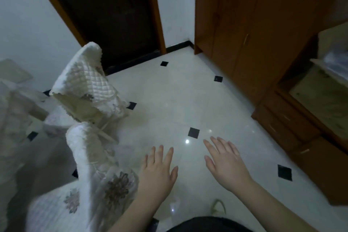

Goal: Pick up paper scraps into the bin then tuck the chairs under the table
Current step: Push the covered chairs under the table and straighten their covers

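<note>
Both of my hands hover over the white tiled floor [169,100], fingers spread and straight, holding nothing. My left hand [158,171] is just right of the near chair [88,158], which wears a white quilted cover with a flower print. My right hand [224,162] is further right, over bare tiles. A second covered chair [84,83] stands behind the first, its back tilted toward the door. The table [11,100] under a pale cloth shows at the left edge. I see no paper scraps and no bin.
A dark wooden door [113,15] is straight ahead. Brown cabinets [250,30] and a drawer unit [293,132] line the right side. Small black diamond tiles [194,133] dot the floor between the chairs and the cabinets.
</note>
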A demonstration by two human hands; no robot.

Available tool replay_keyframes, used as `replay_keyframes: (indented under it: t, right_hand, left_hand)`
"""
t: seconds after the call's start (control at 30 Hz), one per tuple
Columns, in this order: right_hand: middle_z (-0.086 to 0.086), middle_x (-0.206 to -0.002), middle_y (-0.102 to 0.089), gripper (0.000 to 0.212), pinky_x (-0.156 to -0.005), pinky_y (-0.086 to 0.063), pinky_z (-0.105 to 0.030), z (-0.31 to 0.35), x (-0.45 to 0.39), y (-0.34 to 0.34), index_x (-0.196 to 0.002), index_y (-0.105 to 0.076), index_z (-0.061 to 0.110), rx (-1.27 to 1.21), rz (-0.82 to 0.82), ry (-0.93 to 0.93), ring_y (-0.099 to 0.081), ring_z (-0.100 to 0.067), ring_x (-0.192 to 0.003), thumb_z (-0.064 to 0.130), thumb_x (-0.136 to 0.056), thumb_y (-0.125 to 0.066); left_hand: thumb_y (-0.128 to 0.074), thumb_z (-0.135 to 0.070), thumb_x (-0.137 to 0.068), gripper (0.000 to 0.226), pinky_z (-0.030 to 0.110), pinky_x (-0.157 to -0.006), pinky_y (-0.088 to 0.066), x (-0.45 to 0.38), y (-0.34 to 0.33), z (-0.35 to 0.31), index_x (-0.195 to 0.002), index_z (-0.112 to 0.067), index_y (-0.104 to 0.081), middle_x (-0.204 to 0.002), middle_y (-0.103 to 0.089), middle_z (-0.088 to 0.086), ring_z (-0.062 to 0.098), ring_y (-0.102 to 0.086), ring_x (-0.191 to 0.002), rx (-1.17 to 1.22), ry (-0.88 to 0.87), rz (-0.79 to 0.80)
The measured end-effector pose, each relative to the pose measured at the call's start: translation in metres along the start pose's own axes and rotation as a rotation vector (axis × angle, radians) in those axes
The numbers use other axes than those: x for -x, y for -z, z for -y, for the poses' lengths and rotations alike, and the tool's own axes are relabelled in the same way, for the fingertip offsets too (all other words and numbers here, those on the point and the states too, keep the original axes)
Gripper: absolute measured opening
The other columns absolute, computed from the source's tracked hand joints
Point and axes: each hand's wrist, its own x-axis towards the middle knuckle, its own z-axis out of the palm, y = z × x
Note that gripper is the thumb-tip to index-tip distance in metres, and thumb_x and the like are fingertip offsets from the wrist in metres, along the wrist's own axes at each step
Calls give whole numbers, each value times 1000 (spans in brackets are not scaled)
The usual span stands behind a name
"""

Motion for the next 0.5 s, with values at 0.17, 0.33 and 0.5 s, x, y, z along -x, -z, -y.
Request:
replay_keyframes:
  t: [0.17, 0.33, 0.5]
  right_hand:
    - [-7, -127, -61, 52, -104, -26, -40, -5, -76, 3, -127, -60, 18, -24, 17, 211, -55, -28, -119, 43, -89, -34]
    - [-7, -133, -56, 55, -105, -37, -47, 61, -144, -5, -133, -54, 18, -41, 74, 455, -50, -28, -125, 43, -89, -32]
    - [-5, -134, -54, 56, -106, -34, -46, 155, -190, -21, -134, -52, 19, -8, 116, 749, -49, -27, -125, 43, -86, -36]
  left_hand:
    - [-41, -47, -82, 58, 50, -95, -48, -31, 18, 2, -130, -18, -57, -130, -59, 16, 36, -57, -118, 45, 159, -75]
    - [-40, -40, -84, 55, 47, -100, -44, -15, 33, 37, -134, -20, -51, -138, -53, 13, 35, -50, -126, 55, 265, -188]
    - [-42, -45, -85, 58, 42, -107, -28, 8, 35, 99, -137, -21, -50, -141, -50, 10, 34, -45, -132, 58, 499, -272]
